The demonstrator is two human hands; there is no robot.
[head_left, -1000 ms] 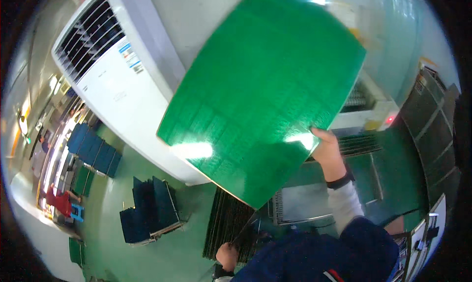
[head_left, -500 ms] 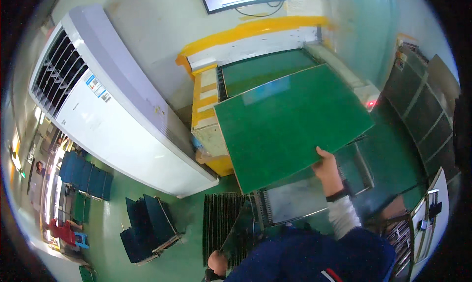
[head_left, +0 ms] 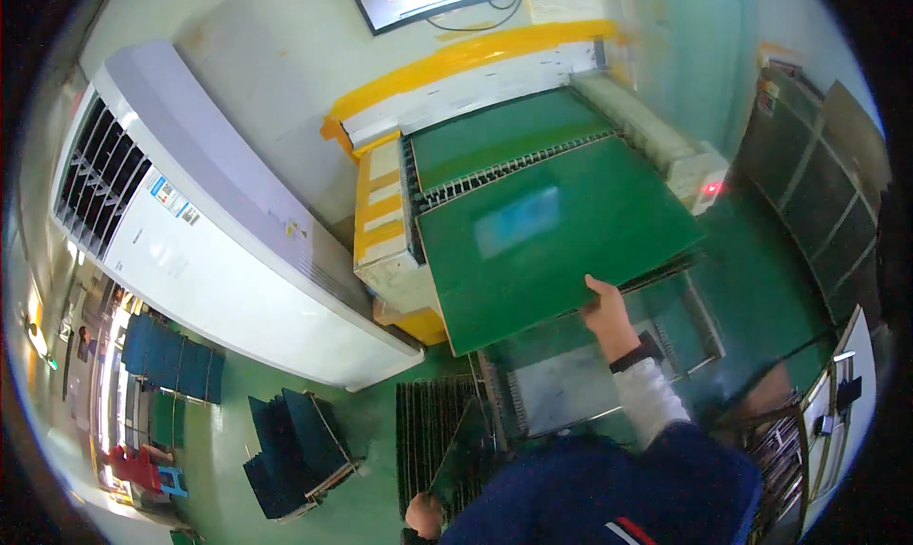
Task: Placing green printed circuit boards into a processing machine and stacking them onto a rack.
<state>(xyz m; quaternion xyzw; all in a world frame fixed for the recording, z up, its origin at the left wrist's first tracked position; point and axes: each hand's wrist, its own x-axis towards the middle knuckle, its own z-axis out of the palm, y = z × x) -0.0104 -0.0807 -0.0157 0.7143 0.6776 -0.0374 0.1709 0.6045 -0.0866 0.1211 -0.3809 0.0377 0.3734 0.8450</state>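
My right hand (head_left: 609, 315) grips the near edge of a large flat green panel (head_left: 571, 226), thumb on top, the fingers partly hidden beneath. The panel lies nearly level over the near end of a roller conveyor (head_left: 521, 167). Farther in on the conveyor is a second green panel (head_left: 509, 131), with a strip of rollers showing between the two. At the lower edge my left hand (head_left: 424, 515) is closed on the corner of a dark glossy panel (head_left: 458, 455), which slants over a slotted rack (head_left: 423, 417) of upright panels.
A tall white air conditioner (head_left: 238, 231) stands left of the conveyor. Beyond it on the green floor are racks of dark panels (head_left: 295, 440). Below the held panel is a low frame with a pale top (head_left: 571, 393). Dark framed screens (head_left: 808, 193) lean at the right.
The green panel in my right hand has come down flatter and nearer to me, uncovering the rollers before the far panel. My left hand stays at the rack with the dark panel.
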